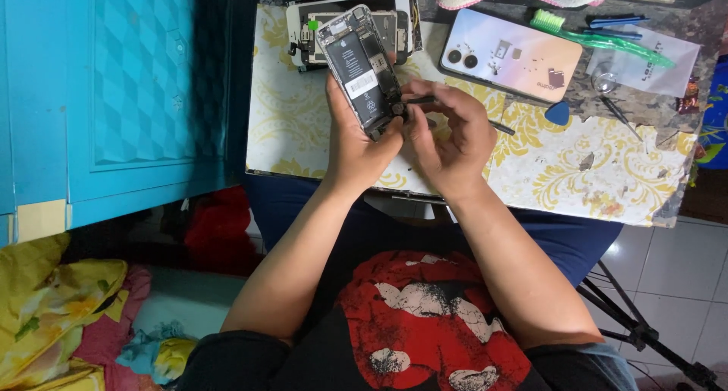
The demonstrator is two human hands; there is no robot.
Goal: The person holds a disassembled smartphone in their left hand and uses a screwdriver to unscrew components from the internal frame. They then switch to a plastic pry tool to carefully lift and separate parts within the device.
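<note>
My left hand grips an opened phone body, tilted, with its black battery and circuitry facing up. My right hand pinches a thin dark tool whose tip touches the phone's lower end, beside my left thumb. Both hands hover over a worn table with a yellow floral covering.
Another opened phone lies behind the held one. A pastel phone back cover lies to the right, with a green brush, a blue pick and a plastic bag. A blue cabinet stands left; a tripod leg is lower right.
</note>
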